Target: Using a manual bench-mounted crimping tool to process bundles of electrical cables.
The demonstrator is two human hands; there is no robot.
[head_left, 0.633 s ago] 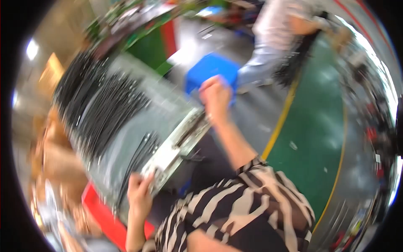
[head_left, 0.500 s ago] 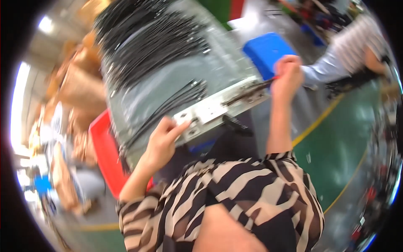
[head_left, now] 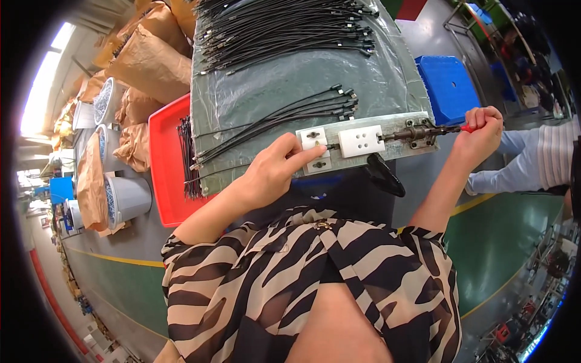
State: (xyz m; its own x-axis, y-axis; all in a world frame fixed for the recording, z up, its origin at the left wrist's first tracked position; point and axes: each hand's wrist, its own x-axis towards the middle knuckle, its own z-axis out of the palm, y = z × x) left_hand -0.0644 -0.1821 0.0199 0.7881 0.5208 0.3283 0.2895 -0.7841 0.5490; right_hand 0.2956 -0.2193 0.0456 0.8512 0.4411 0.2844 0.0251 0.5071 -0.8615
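Note:
My left hand (head_left: 273, 170) is closed at the near edge of the work table, its thumb and forefinger pressed at a white block (head_left: 312, 135) on a metal-plate jig (head_left: 396, 158). A thin black cable (head_left: 227, 172) runs under that hand, and a short dark piece shows between the fingertip and a second white block (head_left: 358, 141). My right hand (head_left: 479, 134) is wrapped round the red handle (head_left: 467, 128) of a push clamp (head_left: 416, 132) at the jig's right end. The cable's end is partly hidden by my fingers.
Loose black cables (head_left: 284, 112) lie behind the jig, with a larger pile (head_left: 284, 30) farther back. A red tray (head_left: 164, 157) stands left, a blue stool (head_left: 448, 88) right. Paper sacks (head_left: 151, 63) and grey buckets (head_left: 130, 196) fill the left side. Another person's legs (head_left: 514, 157) show at right.
The view has turned and sharpened, so the table now sits straighter. My left hand stays at the white block, and my right hand still grips the clamp handle.

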